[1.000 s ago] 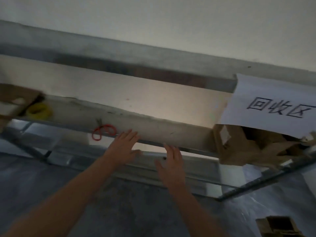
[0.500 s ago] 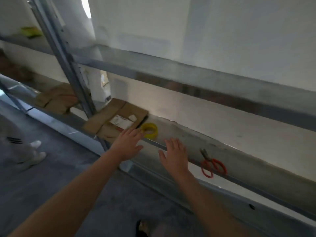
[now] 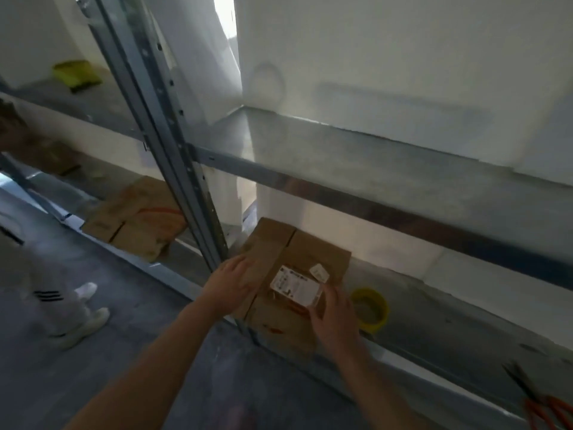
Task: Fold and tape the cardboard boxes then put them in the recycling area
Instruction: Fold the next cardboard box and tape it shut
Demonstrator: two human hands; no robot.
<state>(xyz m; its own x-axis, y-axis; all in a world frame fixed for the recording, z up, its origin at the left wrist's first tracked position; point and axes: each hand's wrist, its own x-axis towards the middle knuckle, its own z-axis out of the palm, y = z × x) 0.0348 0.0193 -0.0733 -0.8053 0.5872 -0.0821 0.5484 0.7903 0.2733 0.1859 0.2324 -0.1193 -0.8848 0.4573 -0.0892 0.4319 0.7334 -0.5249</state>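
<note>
Head view: grey metal shelf [image 3: 449, 315] w/ white wall behind. Flattened cardboard box [image 3: 297, 262] lies on it beside the upright. L hand [image 3: 231, 280] and R hand [image 3: 335, 318] rest flat on the box, fingers extended, nothing gripped. Yellow tape roll [image 3: 370, 308] just right of R hand; red scissors [image 3: 527, 395] well apart.

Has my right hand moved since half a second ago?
Yes. The right hand crossed from right of the yellow tape roll to its left, onto the cardboard box.
</note>
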